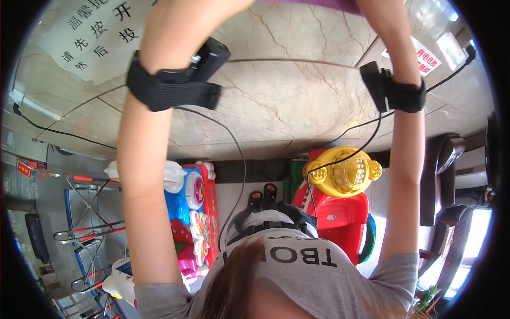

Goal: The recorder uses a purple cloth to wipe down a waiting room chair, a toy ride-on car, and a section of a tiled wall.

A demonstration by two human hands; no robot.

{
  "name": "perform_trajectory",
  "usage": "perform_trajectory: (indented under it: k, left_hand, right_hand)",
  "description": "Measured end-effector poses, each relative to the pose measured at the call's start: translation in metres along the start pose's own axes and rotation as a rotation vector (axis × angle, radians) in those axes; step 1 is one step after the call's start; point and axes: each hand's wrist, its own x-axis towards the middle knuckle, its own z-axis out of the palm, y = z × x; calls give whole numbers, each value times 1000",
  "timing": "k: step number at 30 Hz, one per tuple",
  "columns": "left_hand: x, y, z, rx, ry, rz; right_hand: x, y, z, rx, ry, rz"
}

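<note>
Both of my hands are past the upper picture edge, out of view; my bare forearms reach up towards them in front of a marbled tile wall [255,91]. A strip of purple cloth [310,4] shows at the top edge between the arms. How it is held cannot be seen. Each forearm wears a black strap with a device, the left strap [171,89] and the right strap [406,95], and thin black cables run from them.
A blue, white and red kiddie ride [193,195] stands at left, and a red and yellow one [342,215] at right. Beside the left ride is a metal rack [87,235]. Brown leather seating [442,179] lies far right. Paper signs with writing [91,40] hang on the wall.
</note>
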Motion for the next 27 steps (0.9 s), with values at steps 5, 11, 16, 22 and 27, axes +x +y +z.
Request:
perform_trajectory:
  k: [5,11,16,22,27]
  left_hand:
    - [-44,21,37,-264,89,-123]
    - [-191,80,123,-260,-113,-66]
    - [-191,66,119,-283,-118,-66]
    - [-77,27,54,-251,79,-90]
    - [-45,17,28,-253,205,-209]
  right_hand:
    - [-55,-33,29,-8,4,24]
    - [-238,-73,56,37,-262,178]
    - [-225,-83,57,85,-266,218]
    - [-82,-51,25,4,-114,126]
    - [-18,-42,16,-53,-56,20]
